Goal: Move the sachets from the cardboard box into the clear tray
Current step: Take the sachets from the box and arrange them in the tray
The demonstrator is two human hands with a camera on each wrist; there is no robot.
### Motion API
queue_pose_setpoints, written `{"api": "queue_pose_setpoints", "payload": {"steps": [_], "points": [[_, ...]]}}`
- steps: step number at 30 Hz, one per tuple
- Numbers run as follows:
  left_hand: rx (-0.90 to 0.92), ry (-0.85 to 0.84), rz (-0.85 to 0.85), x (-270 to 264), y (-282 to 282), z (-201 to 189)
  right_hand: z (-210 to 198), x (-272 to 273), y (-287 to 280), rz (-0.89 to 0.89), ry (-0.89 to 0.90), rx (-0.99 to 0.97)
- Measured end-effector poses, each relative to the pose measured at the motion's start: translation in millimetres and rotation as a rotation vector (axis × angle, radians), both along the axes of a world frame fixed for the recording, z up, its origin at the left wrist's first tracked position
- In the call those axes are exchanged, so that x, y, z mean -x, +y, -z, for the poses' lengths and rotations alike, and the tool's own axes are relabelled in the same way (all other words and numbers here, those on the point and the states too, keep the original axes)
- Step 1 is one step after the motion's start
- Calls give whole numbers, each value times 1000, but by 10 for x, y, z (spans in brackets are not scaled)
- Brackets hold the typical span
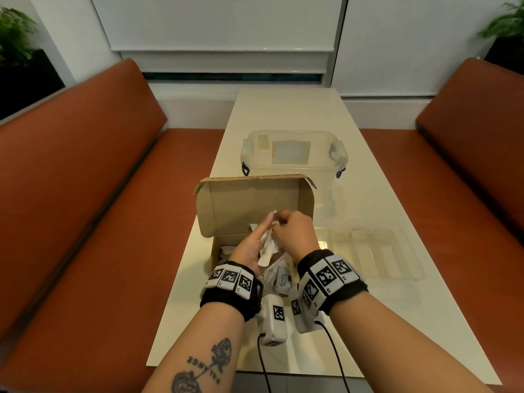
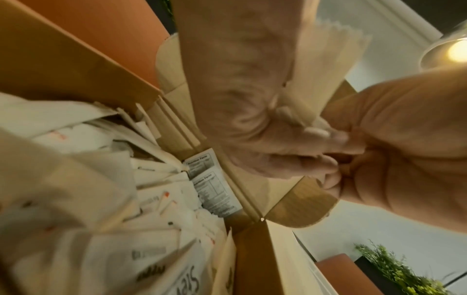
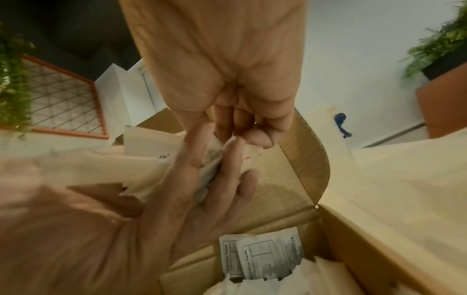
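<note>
A small bundle of white sachets (image 1: 268, 245) sits above the open cardboard box (image 1: 226, 214), with many more loose ones still lying inside the box on the near side of the table (image 1: 368, 199). The step in hand looks like gathering a handful, and it goes best if the bundle is squared up and clamped firmly before it leaves the box, since the slick paper packets could fan out and slip. The left hand (image 1: 249, 249) lies palm up over the box, its fingers (image 3: 227, 173) nearly straight and cradling the bundle. The right hand (image 1: 295, 232) comes in from above, knuckles up, its curled fingers (image 2: 336, 137) pinching the upper ends of the packets. The clear tray (image 1: 408, 275) lies to the right, just beside the box, apparently still without sachets. Carrying low and releasing inside its walls would probably avoid scatter.
</note>
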State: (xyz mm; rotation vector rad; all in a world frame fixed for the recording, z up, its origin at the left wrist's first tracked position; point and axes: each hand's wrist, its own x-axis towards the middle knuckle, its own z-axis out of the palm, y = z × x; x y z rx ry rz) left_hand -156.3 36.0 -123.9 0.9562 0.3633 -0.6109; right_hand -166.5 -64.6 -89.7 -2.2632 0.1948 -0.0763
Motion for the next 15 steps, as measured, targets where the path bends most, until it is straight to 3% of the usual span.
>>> {"api": "queue_pose_setpoints", "payload": {"steps": [6, 15], "points": [[-264, 15, -60, 24, -100, 16, 72, 2, 34, 0, -1, 206], [-326, -40, -215, 68, -115, 65, 131, 68, -105, 65, -64, -68]]}}
